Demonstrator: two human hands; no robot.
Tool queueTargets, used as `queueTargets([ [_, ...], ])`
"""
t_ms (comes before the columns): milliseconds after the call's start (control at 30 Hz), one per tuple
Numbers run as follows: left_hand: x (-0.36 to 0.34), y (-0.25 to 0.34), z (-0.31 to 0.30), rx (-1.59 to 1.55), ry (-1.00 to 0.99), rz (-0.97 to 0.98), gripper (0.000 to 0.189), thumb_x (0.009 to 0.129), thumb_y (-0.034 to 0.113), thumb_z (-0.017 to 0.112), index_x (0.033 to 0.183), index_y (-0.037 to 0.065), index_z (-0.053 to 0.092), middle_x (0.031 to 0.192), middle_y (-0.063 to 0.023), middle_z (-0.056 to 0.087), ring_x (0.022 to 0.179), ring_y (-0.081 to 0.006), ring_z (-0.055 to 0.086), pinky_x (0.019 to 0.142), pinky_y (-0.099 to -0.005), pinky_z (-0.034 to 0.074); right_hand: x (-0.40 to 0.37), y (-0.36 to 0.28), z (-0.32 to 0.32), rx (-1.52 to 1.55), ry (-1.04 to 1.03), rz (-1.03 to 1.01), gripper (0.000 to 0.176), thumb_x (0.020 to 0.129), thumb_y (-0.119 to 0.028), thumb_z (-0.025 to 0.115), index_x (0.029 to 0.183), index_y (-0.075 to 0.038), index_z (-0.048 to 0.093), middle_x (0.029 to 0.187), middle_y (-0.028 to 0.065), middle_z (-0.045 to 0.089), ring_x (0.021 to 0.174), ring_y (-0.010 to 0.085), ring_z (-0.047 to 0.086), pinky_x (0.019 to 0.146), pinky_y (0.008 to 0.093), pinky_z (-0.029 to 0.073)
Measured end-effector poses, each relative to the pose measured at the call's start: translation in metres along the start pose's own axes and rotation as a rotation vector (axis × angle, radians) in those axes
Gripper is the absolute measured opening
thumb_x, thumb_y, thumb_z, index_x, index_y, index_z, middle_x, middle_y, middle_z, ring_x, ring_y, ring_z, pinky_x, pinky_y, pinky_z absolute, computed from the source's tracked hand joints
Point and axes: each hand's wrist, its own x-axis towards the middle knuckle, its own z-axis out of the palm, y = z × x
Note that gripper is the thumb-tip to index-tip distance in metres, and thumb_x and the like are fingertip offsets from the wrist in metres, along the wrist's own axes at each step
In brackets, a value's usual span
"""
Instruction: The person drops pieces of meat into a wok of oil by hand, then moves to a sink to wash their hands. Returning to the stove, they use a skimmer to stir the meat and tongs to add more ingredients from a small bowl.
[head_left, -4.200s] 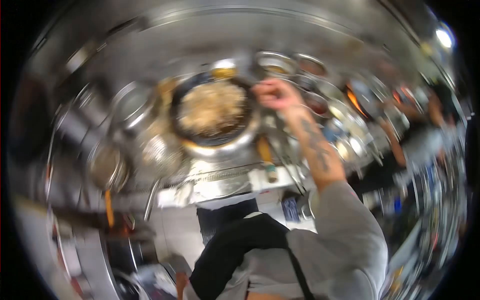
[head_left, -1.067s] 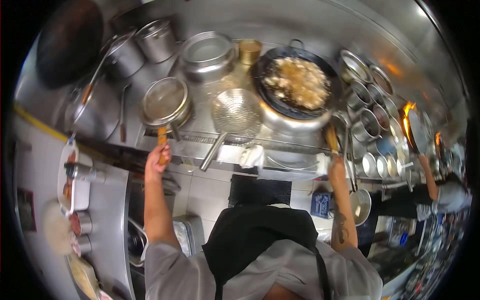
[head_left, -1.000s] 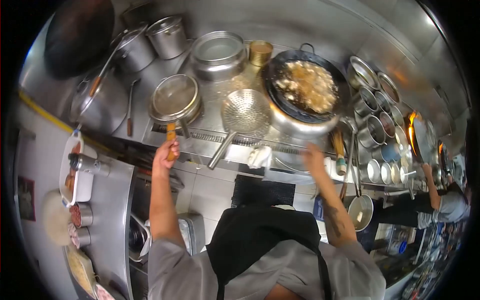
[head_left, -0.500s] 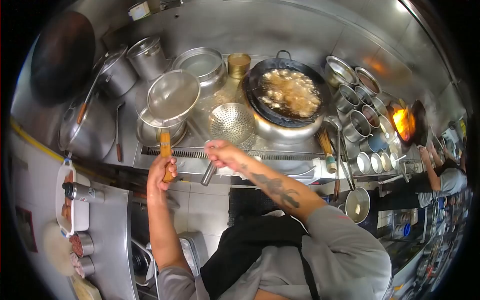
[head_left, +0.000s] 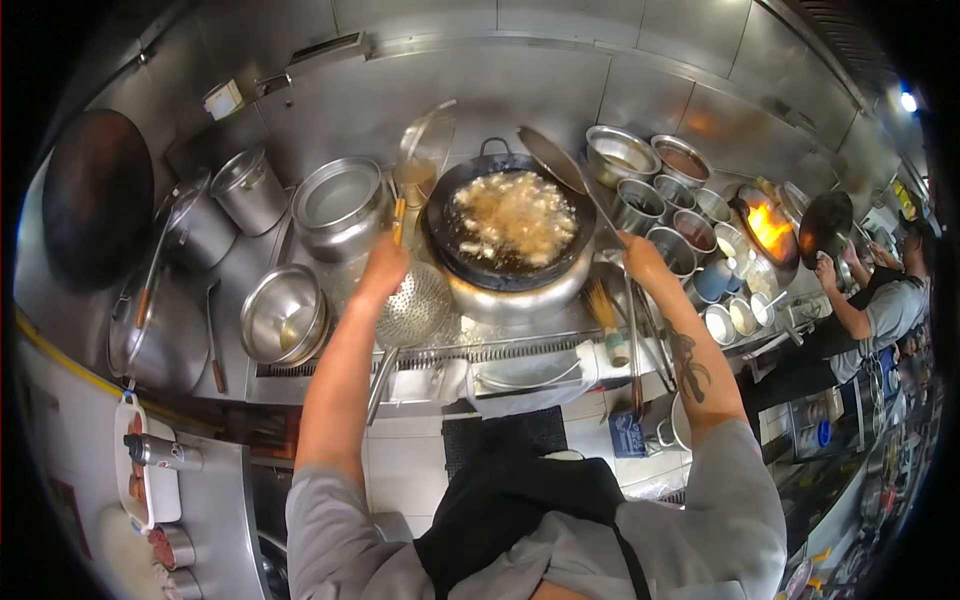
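My left hand point(head_left: 385, 268) is closed around the wooden handle of a mesh strainer point(head_left: 428, 145), raised and tilted at the wok's left side. My right hand point(head_left: 642, 260) grips a long-handled ladle point(head_left: 552, 160), whose broad round head is over the wok's far right edge. Between the hands, a black wok point(head_left: 440, 245) holds bubbling oil with many pale golden frying pieces point(head_left: 515, 215). A perforated skimmer point(head_left: 415, 305) rests on the stove just right of my left forearm, its handle pointing toward me. The gold tin behind the strainer is partly hidden.
A steel bowl point(head_left: 282, 315) and a large pot point(head_left: 340, 210) stand left. At right are several seasoning containers point(head_left: 690, 230), a bamboo brush point(head_left: 604, 310) and an open flame point(head_left: 768, 228). A co-worker point(head_left: 870, 315) holds another wok point(head_left: 826, 222) beyond it.
The strainer has moved from above the steel bowl toward the wok. My right hand has left the skimmer area, moved right, and now holds the ladle. The view has shifted.
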Motion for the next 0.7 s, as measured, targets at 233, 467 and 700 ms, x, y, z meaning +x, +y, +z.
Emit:
queueTargets([
  [233, 0.083, -0.011, 0.071, 0.246, 0.112, 0.214, 0.029, 0.08, 0.008, 0.05, 0.103, -0.009, 0.051, 0.093, -0.0337, 0.059, 0.091, -0.0473, 0.057, 0.082, -0.0482, 0.045, 0.043, 0.013, -0.004, -0.16, -0.095, 0.027, 0.043, 0.081, -0.001, 0.042, 0.122, -0.009, 0.055, 0.102, 0.0267, 0.061, 0.096, 0.0405, 0.059, 0.084, 0.0471, 0.046],
  [467, 0.072, -0.001, 0.069, 0.136, -0.022, 0.08, 0.029, 0.081, 0.009, 0.049, 0.104, -0.008, 0.05, 0.097, -0.0331, 0.058, 0.094, -0.047, 0.056, 0.085, -0.0485, 0.044, 0.061, 0.012, 0.002, -0.496, -0.136, -0.191, 0.039, 0.082, -0.004, 0.045, 0.12, -0.005, 0.053, 0.085, 0.0203, 0.064, 0.082, 0.0358, 0.063, 0.071, 0.0447, 0.051],
  [700, 0.074, -0.012, 0.055, 0.276, -0.028, 0.189, 0.026, 0.08, 0.008, 0.049, 0.101, -0.009, 0.05, 0.095, -0.0321, 0.059, 0.092, -0.0452, 0.057, 0.082, -0.0486, 0.044, 0.069, 0.015, -0.008, -0.583, -0.137, -0.285, 0.03, 0.082, -0.007, 0.051, 0.11, -0.004, 0.057, 0.082, 0.0172, 0.065, 0.079, 0.0342, 0.065, 0.066, 0.0428, 0.053],
])
